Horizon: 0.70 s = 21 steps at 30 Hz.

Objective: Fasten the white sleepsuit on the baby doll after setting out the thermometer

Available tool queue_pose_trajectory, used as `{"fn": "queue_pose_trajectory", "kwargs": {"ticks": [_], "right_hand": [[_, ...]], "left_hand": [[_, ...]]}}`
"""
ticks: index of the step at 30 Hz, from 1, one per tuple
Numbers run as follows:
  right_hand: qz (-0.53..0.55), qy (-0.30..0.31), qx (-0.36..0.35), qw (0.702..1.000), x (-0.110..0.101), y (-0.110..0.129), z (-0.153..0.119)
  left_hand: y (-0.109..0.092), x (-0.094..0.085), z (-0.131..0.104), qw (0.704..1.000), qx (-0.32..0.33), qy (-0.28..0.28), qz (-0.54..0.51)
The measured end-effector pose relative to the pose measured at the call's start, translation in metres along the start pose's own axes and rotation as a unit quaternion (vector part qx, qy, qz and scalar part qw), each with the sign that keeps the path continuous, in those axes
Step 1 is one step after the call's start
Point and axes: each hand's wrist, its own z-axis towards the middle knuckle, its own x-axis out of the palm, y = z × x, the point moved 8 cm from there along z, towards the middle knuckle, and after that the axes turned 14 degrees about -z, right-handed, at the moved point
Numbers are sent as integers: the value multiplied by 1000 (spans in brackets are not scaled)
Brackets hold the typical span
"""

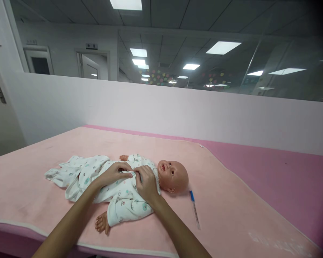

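A baby doll (pixel 177 176) lies on its back on the pink mat, its head toward the right. It wears a white printed baby outfit (pixel 129 207) with long sleeves and legs. On the doll's chest, my left hand (pixel 115 174) pinches the front of the outfit between thumb and fingers. Right beside it, my right hand (pixel 146 182) is closed on the same fabric near the collar, its fingertips almost meeting those of the left. Whether a fastener sits between the fingertips is too small to make out. One doll hand (pixel 102 223) sticks out of the near sleeve.
A thermometer-like clear stick with a blue cap (pixel 194 209) lies to the right of the doll's head. The pink mat (pixel 226 211) covers a padded, darker pink surface (pixel 285 175). Behind stands a white half wall (pixel 177 111) with glass above. A door (pixel 2 118) is at the left.
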Motion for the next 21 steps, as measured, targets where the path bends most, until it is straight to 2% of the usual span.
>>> {"fn": "queue_pose_trajectory", "kwargs": {"ticks": [11, 21], "right_hand": [[-5, -1, -16, 1000, 0, 3, 0], [-17, 5, -31, 999, 0, 6, 0]], "left_hand": [[6, -2, 2, 1000, 15, -8, 1], [3, -4, 2, 998, 54, -21, -1]]}}
